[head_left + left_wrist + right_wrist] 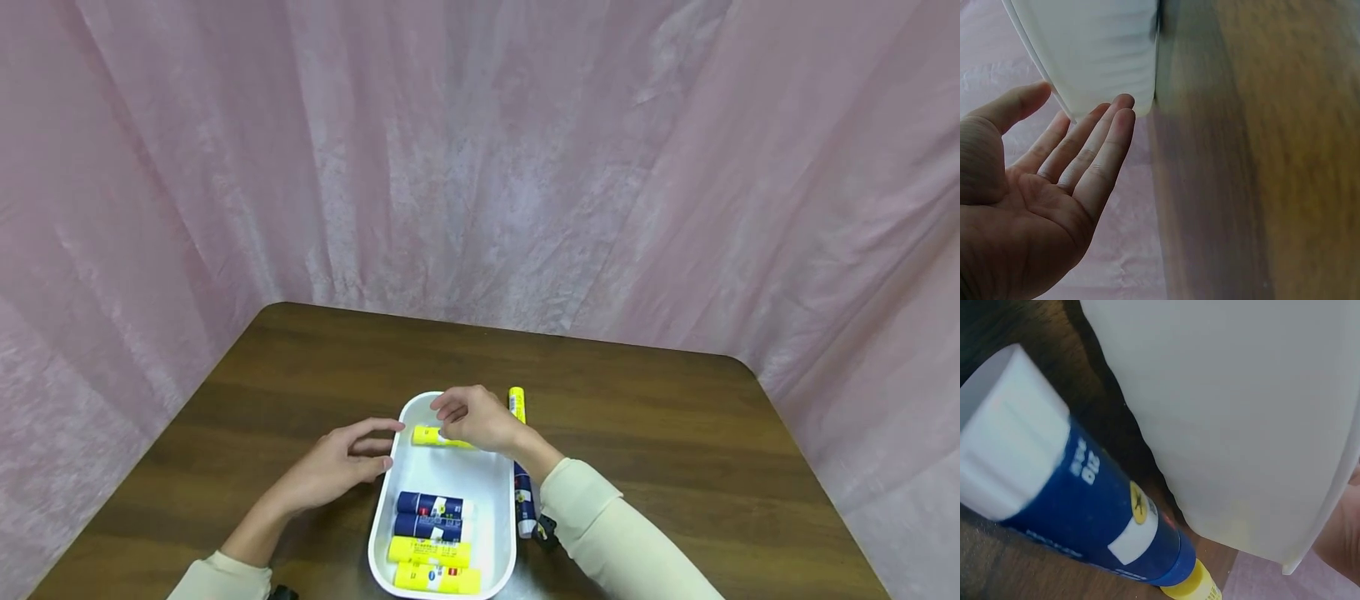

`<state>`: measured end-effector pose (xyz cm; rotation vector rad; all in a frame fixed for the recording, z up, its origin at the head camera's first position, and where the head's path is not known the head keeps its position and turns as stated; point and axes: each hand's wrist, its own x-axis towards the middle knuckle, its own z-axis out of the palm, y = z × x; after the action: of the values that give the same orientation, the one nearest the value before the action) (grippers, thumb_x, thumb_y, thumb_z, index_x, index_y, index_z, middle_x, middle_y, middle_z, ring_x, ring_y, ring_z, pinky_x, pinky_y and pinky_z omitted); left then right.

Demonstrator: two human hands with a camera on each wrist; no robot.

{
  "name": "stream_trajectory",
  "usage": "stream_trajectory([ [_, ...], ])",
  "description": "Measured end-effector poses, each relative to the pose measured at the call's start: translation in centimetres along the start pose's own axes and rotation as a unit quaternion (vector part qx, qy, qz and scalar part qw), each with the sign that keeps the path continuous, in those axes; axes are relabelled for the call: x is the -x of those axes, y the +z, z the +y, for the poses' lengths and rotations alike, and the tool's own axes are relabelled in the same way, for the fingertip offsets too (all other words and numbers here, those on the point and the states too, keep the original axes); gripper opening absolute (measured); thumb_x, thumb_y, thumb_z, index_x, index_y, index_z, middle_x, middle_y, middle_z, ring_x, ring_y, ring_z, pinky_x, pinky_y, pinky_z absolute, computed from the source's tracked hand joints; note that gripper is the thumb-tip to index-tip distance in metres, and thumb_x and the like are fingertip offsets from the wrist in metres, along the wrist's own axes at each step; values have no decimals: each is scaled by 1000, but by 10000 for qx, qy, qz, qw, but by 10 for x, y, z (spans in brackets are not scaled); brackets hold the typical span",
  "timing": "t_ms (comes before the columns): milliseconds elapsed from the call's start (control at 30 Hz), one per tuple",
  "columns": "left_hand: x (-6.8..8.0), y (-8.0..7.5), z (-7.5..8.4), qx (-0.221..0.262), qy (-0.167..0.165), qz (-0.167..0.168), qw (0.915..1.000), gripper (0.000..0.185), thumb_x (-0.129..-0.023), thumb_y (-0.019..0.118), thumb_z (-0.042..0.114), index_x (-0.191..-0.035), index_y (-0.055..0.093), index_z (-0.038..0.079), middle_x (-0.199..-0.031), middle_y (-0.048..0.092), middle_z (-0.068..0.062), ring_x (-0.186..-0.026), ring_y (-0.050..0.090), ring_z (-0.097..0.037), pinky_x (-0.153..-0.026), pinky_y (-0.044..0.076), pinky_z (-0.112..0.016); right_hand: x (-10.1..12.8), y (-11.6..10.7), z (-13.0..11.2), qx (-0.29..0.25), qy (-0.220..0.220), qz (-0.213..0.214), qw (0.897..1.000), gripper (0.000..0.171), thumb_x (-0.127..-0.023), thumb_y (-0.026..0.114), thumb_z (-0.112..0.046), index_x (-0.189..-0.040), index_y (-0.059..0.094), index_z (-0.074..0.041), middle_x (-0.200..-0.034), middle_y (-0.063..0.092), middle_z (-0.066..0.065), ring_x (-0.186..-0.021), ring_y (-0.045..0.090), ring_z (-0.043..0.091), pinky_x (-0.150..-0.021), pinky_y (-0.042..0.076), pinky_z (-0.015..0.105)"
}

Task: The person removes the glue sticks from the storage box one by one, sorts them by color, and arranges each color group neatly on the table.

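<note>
A white tray stands lengthwise at the table's near edge. Across its far end lies a yellow glue stick. My right hand is right over that stick, its fingers loosely bent, covering part of it; the stick's near edge shows below the hand. With fingers spread, my left hand has its fingertips at the tray's left rim; the left wrist view shows its palm facing up beside the tray wall. Nearer in the tray lie two dark blue glue sticks and two yellow glue sticks, side by side.
Outside the tray, along its right side, lie a dark blue glue stick with a white end and a yellow glue stick beyond it. The right forearm passes over them. Brown table surrounds the tray; a pink curtain hangs behind.
</note>
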<state>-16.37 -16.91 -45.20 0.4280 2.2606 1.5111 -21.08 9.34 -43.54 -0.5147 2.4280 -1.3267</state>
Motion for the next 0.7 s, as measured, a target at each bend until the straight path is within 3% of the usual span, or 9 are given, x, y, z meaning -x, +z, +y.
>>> stream_trajectory([
  [700, -4, 0, -3, 19, -8, 73, 10000, 51, -99, 70, 24, -147, 55, 14, -139, 66, -21, -127, 66, -33, -87, 62, -35, -9, 11, 6, 1234, 36, -94, 9923, 34, -87, 77, -4, -120, 73, -11, -108, 75, 3, -100, 68, 14, -97, 56, 34],
])
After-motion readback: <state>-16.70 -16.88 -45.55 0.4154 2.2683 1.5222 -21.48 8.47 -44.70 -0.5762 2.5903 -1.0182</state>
